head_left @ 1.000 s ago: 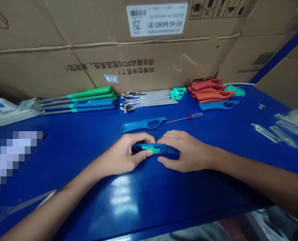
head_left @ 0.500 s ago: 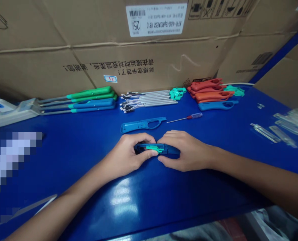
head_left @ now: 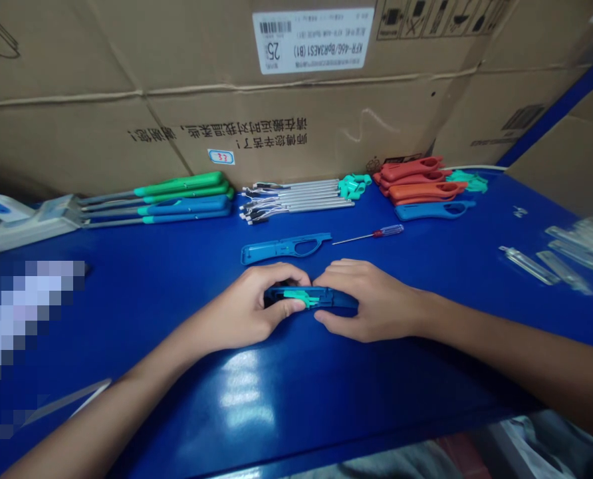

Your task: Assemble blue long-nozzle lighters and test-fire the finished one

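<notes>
A dark blue lighter handle half [head_left: 334, 297] lies in my two hands with its hollow inside showing. My right hand [head_left: 363, 303] is closed around the right end of it, fingers behind and thumb in front. My left hand [head_left: 256, 303] grips the left end, its thumb pressing a green trigger piece [head_left: 299, 297] against the inside of the shell. The left fingertips are partly hidden behind the shell. Just beyond my hands rests a second blue handle half [head_left: 285, 248], beside a screwdriver [head_left: 369, 234] with a clear and red handle.
Along the back lie green and blue long-neck lighters [head_left: 187, 206], metal tubes with wires [head_left: 309, 197], green trigger pieces [head_left: 354, 186] and red, orange and blue handle shells [head_left: 423, 189]. Clear lighter fuel tanks [head_left: 528, 265] are at the right. A cardboard box [head_left: 177, 66] stands behind.
My left thumb and the green trigger piece have slid slightly left along the shell. My right hand keeps its grip and has hardly moved.
</notes>
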Available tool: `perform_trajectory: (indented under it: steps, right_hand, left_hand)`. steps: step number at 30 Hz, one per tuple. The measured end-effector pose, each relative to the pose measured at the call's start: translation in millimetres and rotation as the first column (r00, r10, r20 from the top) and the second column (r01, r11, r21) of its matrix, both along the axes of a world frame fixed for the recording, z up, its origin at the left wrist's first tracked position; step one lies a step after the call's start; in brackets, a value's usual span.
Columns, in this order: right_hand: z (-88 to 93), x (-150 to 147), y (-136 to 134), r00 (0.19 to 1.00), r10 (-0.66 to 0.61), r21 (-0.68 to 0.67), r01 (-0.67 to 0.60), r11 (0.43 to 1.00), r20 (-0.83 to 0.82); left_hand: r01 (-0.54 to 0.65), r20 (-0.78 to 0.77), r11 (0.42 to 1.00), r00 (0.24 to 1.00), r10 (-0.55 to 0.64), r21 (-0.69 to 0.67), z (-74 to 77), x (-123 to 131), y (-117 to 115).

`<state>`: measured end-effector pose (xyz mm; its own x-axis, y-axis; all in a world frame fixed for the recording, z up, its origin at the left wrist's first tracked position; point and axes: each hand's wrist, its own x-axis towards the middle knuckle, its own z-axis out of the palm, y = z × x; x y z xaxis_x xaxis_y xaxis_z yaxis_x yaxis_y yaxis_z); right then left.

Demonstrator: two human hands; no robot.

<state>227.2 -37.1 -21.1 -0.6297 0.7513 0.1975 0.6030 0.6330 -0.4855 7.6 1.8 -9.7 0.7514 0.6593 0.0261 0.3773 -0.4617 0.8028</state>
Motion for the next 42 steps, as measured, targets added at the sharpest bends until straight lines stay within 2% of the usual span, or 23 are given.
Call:
perform_trajectory:
  steps: [10, 16, 22, 34, 37, 42]
  right_hand:
    - [-0.5, 0.3, 0.1, 1.0, 0.007, 0.002, -0.007, 1.0, -0.011]
    - [-1.4, 0.2, 0.2, 0.999, 0.015, 0.013, -0.014, 1.0, -0.048]
    - [-0.6, -0.4, 0.6, 1.0, 0.013, 0.021, -0.013, 1.0, -0.004]
    - [-1.8, -1.0, 0.0, 1.0, 0.013, 0.04, -0.012, 0.999, -0.004]
    - [-2.3, -0.9, 0.1, 1.0, 0.01, 0.043, -0.01, 0.999, -0.002]
    - [-3.3, 0.4, 0.9, 0.999, 0.017, 0.033, -0.015, 0.999, -0.051]
  left_hand:
    - [-0.012, -0.002, 1.0, 1.0, 0.012, 0.01, -1.0, 2.2, -1.9]
    - [-0.081, 0.006, 0.995, 0.997, 0.081, 0.063, -3.4, 5.8, -5.7]
    - [0.022, -0.019, 0.998, 1.0, -0.023, -0.05, 2.6, 2.1, 0.5]
    - [0.02, -0.022, 0.997, 1.0, -0.022, -0.078, 1.4, -1.5, 1.0]
    - [0.014, -0.013, 0.998, 1.0, -0.015, -0.06, 0.1, 0.7, -0.5]
    - [-0.062, -0.008, 0.997, 0.998, 0.063, 0.038, -1.9, 5.4, -5.4]
